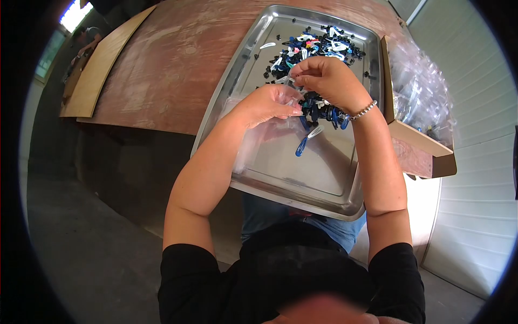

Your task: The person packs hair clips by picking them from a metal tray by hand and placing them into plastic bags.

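Note:
Over a metal tray (318,193), my left hand (268,103) is closed on a small clear plastic bag (288,94). My right hand (322,78) is beside it at the bag's upper end, its fingers pinched together; what they hold is too small to make out. Beneath and beyond the hands lies a pile of hair clips (324,46), white, blue and black, with small black pieces among them. A blue clip (300,147) and a white clip (315,131) lie nearer me. Clear plastic bags (247,148) rest at the tray's left side, partly behind my left forearm.
A cardboard box (418,135) full of clear plastic packets (418,86) stands right of the tray. The wooden table (162,70) extends left, with a plywood board (108,65) at its far edge. Another person (91,39) is in the far left background.

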A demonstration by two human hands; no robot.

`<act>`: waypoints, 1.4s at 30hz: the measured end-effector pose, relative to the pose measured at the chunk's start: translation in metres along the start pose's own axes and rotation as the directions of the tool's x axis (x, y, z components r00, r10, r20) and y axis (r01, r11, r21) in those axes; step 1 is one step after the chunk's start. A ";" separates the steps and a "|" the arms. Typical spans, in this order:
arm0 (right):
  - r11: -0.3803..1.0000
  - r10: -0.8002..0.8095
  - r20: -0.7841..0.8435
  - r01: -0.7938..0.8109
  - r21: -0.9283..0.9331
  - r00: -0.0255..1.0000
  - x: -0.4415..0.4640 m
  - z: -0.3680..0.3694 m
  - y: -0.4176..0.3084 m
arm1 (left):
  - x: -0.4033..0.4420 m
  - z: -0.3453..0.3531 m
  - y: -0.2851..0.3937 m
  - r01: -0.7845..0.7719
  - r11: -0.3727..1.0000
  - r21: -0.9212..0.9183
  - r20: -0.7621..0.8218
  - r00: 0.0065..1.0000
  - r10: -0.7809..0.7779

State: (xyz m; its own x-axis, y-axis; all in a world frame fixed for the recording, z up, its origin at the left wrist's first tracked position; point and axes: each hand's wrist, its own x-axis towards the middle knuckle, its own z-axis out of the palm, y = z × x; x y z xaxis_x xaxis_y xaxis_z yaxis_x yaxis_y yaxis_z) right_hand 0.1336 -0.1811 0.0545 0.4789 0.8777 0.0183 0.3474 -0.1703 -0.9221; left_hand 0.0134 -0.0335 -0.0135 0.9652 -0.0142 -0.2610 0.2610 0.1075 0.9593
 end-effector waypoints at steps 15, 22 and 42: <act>0.954 -0.100 -0.223 0.157 0.256 0.970 -0.003 -0.006 0.020 | -0.008 -0.005 0.010 -0.028 0.961 -0.276 0.066 0.997 0.048; 0.994 0.018 -0.144 -0.032 -0.100 0.989 -0.025 -0.024 0.043 | -0.011 -0.012 0.014 -0.090 0.917 -0.389 0.030 0.993 0.110; 0.774 -0.032 0.140 0.113 -0.623 0.990 -0.057 -0.001 0.058 | -0.007 -0.013 0.009 -0.051 0.958 -0.283 -0.112 0.993 0.020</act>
State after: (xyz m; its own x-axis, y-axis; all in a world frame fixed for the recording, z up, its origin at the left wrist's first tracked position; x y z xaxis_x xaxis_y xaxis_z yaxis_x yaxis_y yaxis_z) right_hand 0.1270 -0.2416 0.0003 0.3500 0.9367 -0.0065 0.8254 -0.3117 -0.4707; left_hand 0.0089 -0.0193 -0.0049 0.9625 0.0997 -0.2521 0.1963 0.3852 0.9017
